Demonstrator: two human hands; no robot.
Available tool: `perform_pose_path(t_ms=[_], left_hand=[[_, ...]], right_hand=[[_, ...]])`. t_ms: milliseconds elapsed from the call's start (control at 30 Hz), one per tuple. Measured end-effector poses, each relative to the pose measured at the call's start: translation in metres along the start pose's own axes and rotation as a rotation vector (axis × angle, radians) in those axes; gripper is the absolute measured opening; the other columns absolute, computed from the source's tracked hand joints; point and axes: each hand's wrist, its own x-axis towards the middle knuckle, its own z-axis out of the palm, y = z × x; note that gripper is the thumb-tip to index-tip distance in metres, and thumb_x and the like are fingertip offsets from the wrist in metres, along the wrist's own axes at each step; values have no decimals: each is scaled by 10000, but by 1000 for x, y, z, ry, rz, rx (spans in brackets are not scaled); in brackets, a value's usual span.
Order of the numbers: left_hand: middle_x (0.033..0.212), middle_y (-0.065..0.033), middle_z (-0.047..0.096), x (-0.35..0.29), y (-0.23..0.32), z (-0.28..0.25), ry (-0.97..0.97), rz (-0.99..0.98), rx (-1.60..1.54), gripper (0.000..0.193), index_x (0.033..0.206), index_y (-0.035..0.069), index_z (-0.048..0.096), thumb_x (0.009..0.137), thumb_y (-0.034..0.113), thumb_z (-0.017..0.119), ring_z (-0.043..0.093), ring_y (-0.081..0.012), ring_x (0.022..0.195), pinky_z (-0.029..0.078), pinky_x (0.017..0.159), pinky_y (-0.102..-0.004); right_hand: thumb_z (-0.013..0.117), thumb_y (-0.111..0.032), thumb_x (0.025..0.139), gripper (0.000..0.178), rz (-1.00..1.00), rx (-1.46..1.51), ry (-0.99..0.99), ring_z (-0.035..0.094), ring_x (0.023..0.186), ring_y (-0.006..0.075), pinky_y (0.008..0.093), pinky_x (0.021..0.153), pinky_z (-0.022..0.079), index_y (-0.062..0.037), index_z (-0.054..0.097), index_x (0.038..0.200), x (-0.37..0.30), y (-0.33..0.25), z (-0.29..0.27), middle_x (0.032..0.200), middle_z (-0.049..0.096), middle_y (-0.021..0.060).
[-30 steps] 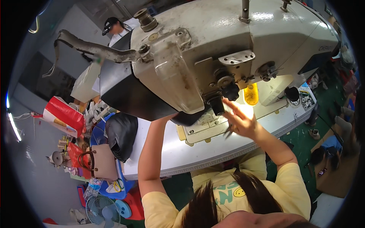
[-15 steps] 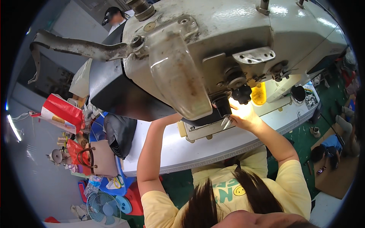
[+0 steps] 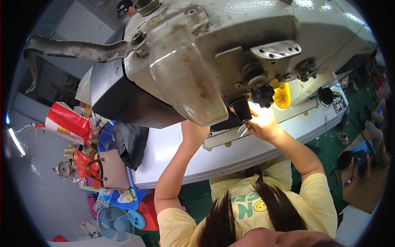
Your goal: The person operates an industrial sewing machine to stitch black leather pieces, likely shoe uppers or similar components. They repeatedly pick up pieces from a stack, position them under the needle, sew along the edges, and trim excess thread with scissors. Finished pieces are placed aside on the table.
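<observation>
A large white industrial sewing machine (image 3: 247, 33) fills the upper part of the view, with its lamp glowing beside the needle area. My right hand (image 3: 263, 123) is closed at the right of the needle area, in bright light. From its fingers stick two thin silvery points, which look like the blades of small thread snips (image 3: 243, 130). My left hand (image 3: 195, 131) reaches under the machine head, just left of the needle area. The machine's guard and head hide its fingers, so what they touch does not show.
The white table (image 3: 164, 164) curves around the machine. Black folded pieces (image 3: 131, 142) lie at its left end, near a beige handbag (image 3: 115, 169) and a blue fan (image 3: 117, 224). A tray of bobbins (image 3: 338, 103) stands at the right end. Another person (image 3: 358, 158) is low down at far right.
My left hand and forearm have moved to the right, closer to the needle area. My right hand keeps nearly the same place, still holding the snips. The machine sits slightly lower-left in view.
</observation>
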Motion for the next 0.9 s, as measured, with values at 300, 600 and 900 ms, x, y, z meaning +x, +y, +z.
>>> perform_pose_path(t_ms=[300, 600, 900], left_hand=[[937, -92, 614, 39, 10, -29, -476, -191, -94, 313, 1029, 24, 589, 808, 243, 613, 544, -199, 861, 416, 799, -307], [951, -80, 612, 32, -11, -24, -448, -142, -117, 287, 1020, 22, 590, 798, 200, 625, 544, -183, 865, 423, 797, -307], [950, -58, 599, 33, -8, -23, -468, -215, -241, 255, 1013, 13, 579, 796, 143, 614, 525, -137, 874, 419, 805, -282]], right_hand=[[674, -102, 596, 519, -18, -78, -44, 569, 572, 160, 265, 469, 422, -86, 571, 1105, -2, -5, -2, 1225, 514, 77], [662, -92, 599, 471, -28, -81, -33, 569, 560, 156, 265, 458, 427, -61, 587, 1063, -2, -8, -1, 1241, 503, 80], [658, -80, 587, 415, -53, -92, 31, 569, 522, 156, 251, 425, 436, -52, 607, 997, -2, -9, 2, 1222, 518, 93]])
